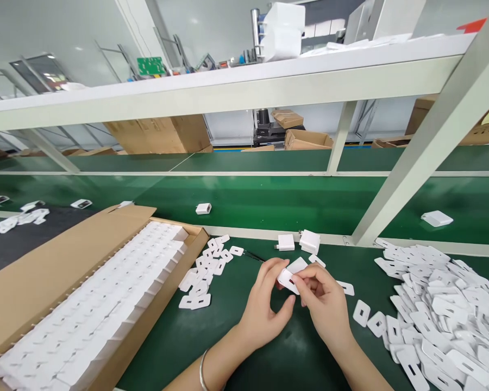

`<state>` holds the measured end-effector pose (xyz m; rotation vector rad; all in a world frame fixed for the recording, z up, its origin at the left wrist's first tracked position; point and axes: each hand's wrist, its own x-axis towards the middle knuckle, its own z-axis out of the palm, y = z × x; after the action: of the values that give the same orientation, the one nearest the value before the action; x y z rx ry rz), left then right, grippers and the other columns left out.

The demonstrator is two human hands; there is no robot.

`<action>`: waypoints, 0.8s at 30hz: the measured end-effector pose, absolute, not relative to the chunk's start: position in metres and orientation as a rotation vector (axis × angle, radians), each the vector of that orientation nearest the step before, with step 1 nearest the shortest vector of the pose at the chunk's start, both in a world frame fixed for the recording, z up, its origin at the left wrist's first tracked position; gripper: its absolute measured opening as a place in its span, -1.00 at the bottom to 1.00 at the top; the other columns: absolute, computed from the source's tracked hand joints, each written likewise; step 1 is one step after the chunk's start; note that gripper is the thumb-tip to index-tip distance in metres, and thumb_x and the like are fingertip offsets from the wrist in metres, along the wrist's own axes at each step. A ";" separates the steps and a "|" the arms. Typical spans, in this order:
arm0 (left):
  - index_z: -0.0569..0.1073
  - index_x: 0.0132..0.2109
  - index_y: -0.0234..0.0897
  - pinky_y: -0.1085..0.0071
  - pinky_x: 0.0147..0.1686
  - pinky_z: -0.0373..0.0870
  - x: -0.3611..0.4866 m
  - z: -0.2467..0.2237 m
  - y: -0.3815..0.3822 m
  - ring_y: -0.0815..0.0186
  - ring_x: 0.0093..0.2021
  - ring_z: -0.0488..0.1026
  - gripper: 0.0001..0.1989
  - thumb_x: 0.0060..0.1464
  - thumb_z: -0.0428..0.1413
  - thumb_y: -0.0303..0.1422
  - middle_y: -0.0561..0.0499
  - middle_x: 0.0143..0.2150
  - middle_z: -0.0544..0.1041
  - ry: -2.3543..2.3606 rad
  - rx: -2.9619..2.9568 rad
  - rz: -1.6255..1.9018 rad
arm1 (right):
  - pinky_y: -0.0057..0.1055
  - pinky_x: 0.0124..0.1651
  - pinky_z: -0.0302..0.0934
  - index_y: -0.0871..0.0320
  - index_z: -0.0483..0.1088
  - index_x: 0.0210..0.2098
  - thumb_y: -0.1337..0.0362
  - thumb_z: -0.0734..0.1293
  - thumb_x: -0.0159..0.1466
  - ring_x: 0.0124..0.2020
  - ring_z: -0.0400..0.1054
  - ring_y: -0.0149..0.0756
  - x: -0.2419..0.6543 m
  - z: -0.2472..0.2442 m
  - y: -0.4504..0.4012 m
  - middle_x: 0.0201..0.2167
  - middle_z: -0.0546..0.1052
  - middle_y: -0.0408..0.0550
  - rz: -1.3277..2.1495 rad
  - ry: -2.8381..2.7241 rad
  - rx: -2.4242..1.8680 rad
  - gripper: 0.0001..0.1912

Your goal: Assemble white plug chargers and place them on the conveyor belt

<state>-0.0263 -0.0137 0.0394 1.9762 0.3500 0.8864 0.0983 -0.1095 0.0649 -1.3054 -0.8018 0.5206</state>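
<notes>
A small white charger (288, 279) with a dark slot in its face sits between my hands, above the green bench. Curled fingers of my left hand (264, 309) support it from the far side, while the thumb stands away from it. My right hand (324, 298) pinches its near edge with thumb and index finger. Just behind lies another white piece (297, 265), partly covered by the fingers. Thin dark tweezers (252, 256) point left beyond my left hand; their rear end is hidden. Two white chargers with prongs, one here (286, 242) and one beside it (309, 241), rest by the bench rail.
Slotted white plates form a large heap (444, 309) on the right and a small cluster (204, 271) on the left. A cardboard box (195, 241) holds rows of white pieces. Beyond the rail (244, 232), a green conveyor (261, 201) carries scattered chargers. A slanted post (424, 136) rises at right.
</notes>
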 end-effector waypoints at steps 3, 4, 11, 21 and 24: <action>0.36 0.28 -0.02 0.15 0.16 0.38 -0.030 0.040 -0.013 0.07 0.24 0.35 -0.66 0.45 -0.03 -0.31 -0.15 0.23 0.35 0.336 1.934 0.891 | -0.54 -0.59 0.17 0.11 0.41 -0.29 0.01 0.53 0.27 -0.58 0.25 -0.47 0.098 0.064 -0.108 -0.45 0.30 -0.25 0.636 -0.736 -1.276 -0.65; 0.38 0.25 -0.03 0.15 0.19 0.36 -0.031 0.039 -0.013 0.09 0.24 0.35 -0.69 0.47 -0.08 -0.31 -0.13 0.22 0.37 0.347 1.925 0.900 | -0.54 -0.60 0.14 0.10 0.38 -0.27 -0.01 0.54 0.25 -0.60 0.23 -0.49 0.098 0.063 -0.108 -0.44 0.28 -0.27 0.680 -0.725 -1.268 -0.62; 0.38 0.23 -0.01 0.27 0.17 0.33 -0.032 0.036 -0.015 0.21 0.23 0.33 -0.70 0.52 -0.14 -0.29 -0.06 0.21 0.35 0.332 1.864 0.968 | -0.43 -0.49 0.18 0.05 0.34 -0.10 -0.24 0.29 0.41 -0.52 0.20 -0.42 0.096 0.051 -0.106 -0.35 0.30 -0.19 0.769 -0.754 -1.296 -0.52; 0.36 0.32 0.04 0.22 0.20 0.35 -0.037 0.039 -0.016 0.16 0.29 0.27 -0.60 0.54 -0.22 -0.20 -0.09 0.30 0.21 0.378 1.815 0.904 | -0.36 -0.33 0.16 0.08 0.38 -0.11 -0.12 0.22 0.49 -0.39 0.22 -0.30 0.093 0.052 -0.110 -0.36 0.37 -0.15 0.641 -1.061 -1.445 -0.60; 0.39 0.33 0.02 0.24 0.07 0.41 -0.038 0.040 -0.008 0.16 0.17 0.34 -0.55 0.53 -0.24 -0.13 -0.12 0.21 0.24 0.349 1.871 0.875 | -0.37 -0.31 0.15 0.09 0.39 -0.12 -0.06 0.27 0.47 -0.38 0.23 -0.31 0.097 0.051 -0.110 -0.36 0.38 -0.16 0.553 -1.117 -1.469 -0.66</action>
<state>-0.0380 -0.0078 0.0399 1.8705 0.3492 0.8754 0.0972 -0.1103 0.0512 -1.4691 -1.1171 0.5531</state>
